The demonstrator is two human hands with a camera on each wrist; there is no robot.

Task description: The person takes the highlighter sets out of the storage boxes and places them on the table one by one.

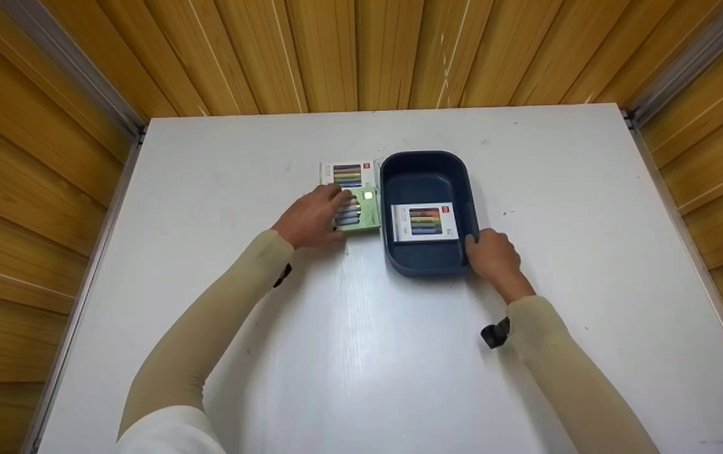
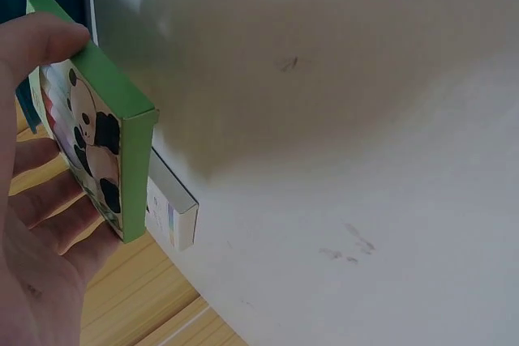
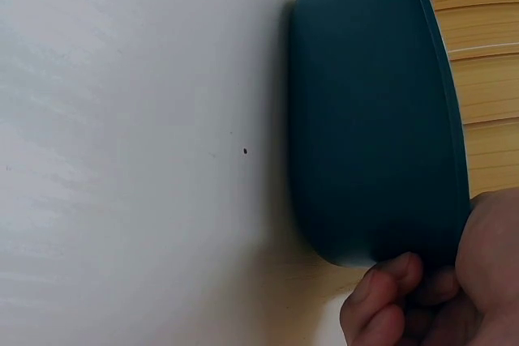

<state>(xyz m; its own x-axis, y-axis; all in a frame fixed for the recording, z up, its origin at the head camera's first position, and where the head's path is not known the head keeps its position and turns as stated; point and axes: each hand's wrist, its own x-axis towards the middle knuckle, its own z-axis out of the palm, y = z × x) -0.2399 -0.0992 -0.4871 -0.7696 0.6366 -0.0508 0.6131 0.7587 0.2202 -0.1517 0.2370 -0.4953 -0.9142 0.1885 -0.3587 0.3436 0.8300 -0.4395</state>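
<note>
My left hand (image 1: 315,217) holds a flat green box (image 1: 370,211) of coloured sticks, its thumb on one edge and the fingers along the opposite edge. The left wrist view shows a panda picture on this green box (image 2: 101,131). Just right of it stands a dark blue rectangular bin (image 1: 427,261). My right hand (image 1: 493,255) grips the bin's near right rim, thumb over the edge and fingers against the outer wall (image 3: 369,119). Inside the bin lies a white box (image 1: 402,224) with a window showing coloured sticks.
A second white box (image 1: 326,173) of coloured sticks lies on the table just beyond the green one, left of the bin. The white table (image 1: 348,353) carries a few small dark marks. Wood-patterned walls (image 1: 361,57) stand at its back and sides.
</note>
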